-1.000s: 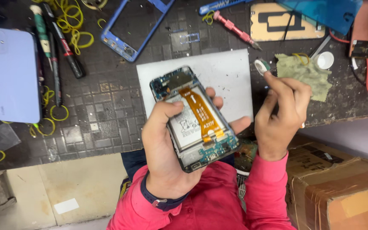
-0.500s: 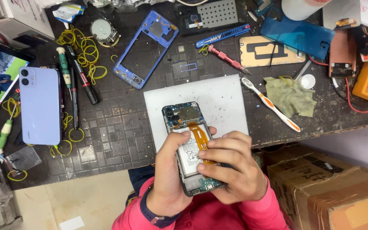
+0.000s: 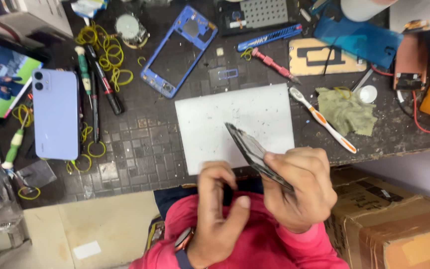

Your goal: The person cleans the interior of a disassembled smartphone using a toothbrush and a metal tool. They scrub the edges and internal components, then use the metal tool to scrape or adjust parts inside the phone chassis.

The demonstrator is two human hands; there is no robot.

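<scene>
Right hand (image 3: 302, 187) grips the opened phone (image 3: 255, 152) edge-on, tilted above the near edge of the white mat (image 3: 205, 124). Left hand (image 3: 217, 206) hangs beside it, fingers loosely curled, holding nothing. Looks like inspection mid-repair; the phone needs laying flat before more work.

I wear a bright pink top with long sleeves. The sleeves go down to my wrists. My left hand (image 3: 218, 209) and right hand (image 3: 299, 187) are bare. A dark watch band with a coppery edge (image 3: 182, 244) sits on my left wrist, just below the hand.
</scene>
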